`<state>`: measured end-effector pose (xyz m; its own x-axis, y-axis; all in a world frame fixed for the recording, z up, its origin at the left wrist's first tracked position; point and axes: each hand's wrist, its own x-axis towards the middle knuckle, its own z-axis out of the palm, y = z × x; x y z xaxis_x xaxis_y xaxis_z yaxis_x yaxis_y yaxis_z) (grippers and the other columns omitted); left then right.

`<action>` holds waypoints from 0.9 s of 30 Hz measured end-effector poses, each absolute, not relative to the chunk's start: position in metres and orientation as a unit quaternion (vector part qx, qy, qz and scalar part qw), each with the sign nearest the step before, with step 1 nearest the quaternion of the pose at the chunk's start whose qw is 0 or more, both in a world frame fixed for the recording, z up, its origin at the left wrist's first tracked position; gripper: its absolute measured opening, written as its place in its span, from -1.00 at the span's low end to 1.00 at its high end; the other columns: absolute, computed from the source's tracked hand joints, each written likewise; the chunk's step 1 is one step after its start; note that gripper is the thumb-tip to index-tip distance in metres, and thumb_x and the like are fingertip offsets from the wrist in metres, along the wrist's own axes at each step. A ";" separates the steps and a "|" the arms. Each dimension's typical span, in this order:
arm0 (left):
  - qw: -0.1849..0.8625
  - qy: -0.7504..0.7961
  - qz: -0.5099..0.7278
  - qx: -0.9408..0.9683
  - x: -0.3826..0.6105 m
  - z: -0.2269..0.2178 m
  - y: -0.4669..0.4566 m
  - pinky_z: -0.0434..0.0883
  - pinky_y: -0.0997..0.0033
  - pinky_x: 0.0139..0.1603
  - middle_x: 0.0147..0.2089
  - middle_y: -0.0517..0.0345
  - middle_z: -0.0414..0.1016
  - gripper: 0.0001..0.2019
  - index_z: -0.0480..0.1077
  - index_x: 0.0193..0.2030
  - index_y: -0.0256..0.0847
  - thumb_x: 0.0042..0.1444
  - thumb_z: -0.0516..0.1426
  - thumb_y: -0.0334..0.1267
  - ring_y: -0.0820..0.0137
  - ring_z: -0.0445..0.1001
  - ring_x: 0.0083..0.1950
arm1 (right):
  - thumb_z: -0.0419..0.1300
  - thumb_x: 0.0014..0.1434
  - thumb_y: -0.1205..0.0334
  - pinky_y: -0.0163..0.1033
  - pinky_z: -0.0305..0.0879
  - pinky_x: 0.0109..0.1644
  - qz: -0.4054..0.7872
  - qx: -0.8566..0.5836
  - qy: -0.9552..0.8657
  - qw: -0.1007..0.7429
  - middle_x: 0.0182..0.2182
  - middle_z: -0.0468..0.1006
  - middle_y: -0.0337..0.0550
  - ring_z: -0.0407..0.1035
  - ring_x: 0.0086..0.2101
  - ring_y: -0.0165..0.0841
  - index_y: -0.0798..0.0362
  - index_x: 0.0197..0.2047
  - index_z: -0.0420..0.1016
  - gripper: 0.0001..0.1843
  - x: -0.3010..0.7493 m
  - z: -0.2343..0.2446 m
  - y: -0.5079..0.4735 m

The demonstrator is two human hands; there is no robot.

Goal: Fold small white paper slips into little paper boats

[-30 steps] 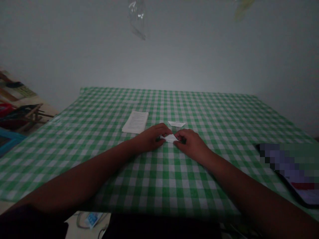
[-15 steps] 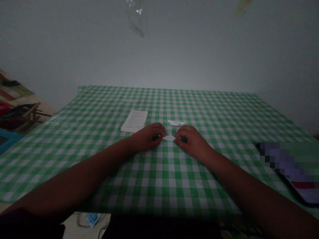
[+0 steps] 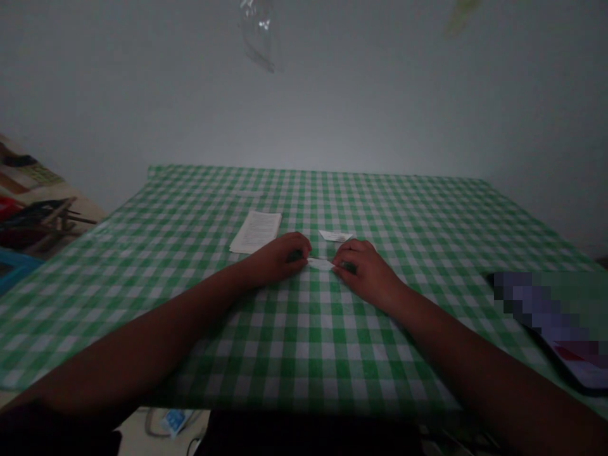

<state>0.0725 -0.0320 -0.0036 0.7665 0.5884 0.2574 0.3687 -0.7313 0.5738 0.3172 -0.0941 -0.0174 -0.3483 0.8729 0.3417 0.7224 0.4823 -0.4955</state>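
Green-and-white checked cloth covered the table (image 3: 304, 354) in front of you, and below its near edge lay a small blue packet (image 3: 173, 419) beside a loop of cable. Your two forearms stretched out across the cloth and met near the middle of the table.

Your left hand (image 3: 278, 259) lay knuckles up with its fingers curled, pinching the left end of a narrow white strip of paper (image 3: 320, 263). Your right hand (image 3: 363, 269) had its fingertips closed on the right end. The strip lay low over the cloth between the two hands. In the dim light you could not tell whether it touched the cloth along its whole length.

Off to your right, well apart from the hands, a dark flat device (image 3: 582, 370) rested on the table, partly blurred.

Just beyond the strip sat a second small white paper piece (image 3: 335, 235), apart from both hands. To its left, near your left hand, lay a printed white sheet (image 3: 255, 232), flat on the cloth.

Behind the table rose a plain pale wall (image 3: 380, 114), with a clear plastic bag (image 3: 259, 38) hanging high on it.
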 end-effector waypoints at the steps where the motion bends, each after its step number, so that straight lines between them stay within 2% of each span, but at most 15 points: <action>1: 0.254 0.265 0.216 0.905 0.072 -0.004 -0.032 0.41 0.23 0.07 -0.04 0.04 0.44 -0.94 0.35 -0.20 -0.21 0.20 0.10 -0.30 0.31 0.43 -0.01 | 0.26 0.19 0.33 0.02 0.27 0.08 0.128 -0.490 -0.812 0.289 -0.13 0.49 -0.06 0.34 -0.06 -0.17 0.01 -0.24 0.55 -0.93 0.317 -0.017 -0.094; 9: 0.218 0.236 0.220 0.921 0.073 -0.004 -0.034 0.39 0.20 0.11 -0.01 -0.01 0.44 -0.92 0.39 -0.21 -0.22 0.23 0.07 -0.34 0.30 0.42 0.05 | 0.28 0.14 0.37 0.01 0.29 0.05 0.120 -0.496 -0.805 0.302 -0.18 0.50 -0.05 0.35 -0.09 -0.17 0.04 -0.28 0.53 -0.94 0.315 -0.016 -0.096; 16: 0.191 0.253 0.241 0.917 0.075 -0.010 -0.036 0.38 0.15 0.12 -0.02 -0.01 0.48 -0.93 0.42 -0.24 -0.22 0.15 0.19 -0.30 0.26 0.43 0.05 | 0.27 0.12 0.37 -0.01 0.29 0.02 0.115 -0.499 -0.800 0.312 -0.23 0.52 -0.08 0.37 -0.14 -0.19 0.03 -0.32 0.51 -0.94 0.312 -0.018 -0.096; 27: 0.179 0.242 0.225 0.927 0.080 -0.011 -0.034 0.32 0.16 0.13 0.00 0.04 0.56 -0.87 0.50 -0.23 -0.21 0.26 0.13 -0.27 0.27 0.44 0.05 | 0.25 0.15 0.36 0.01 0.29 0.04 0.114 -0.489 -0.809 0.306 -0.21 0.54 -0.08 0.40 -0.12 -0.19 0.00 -0.31 0.53 -0.93 0.313 -0.015 -0.094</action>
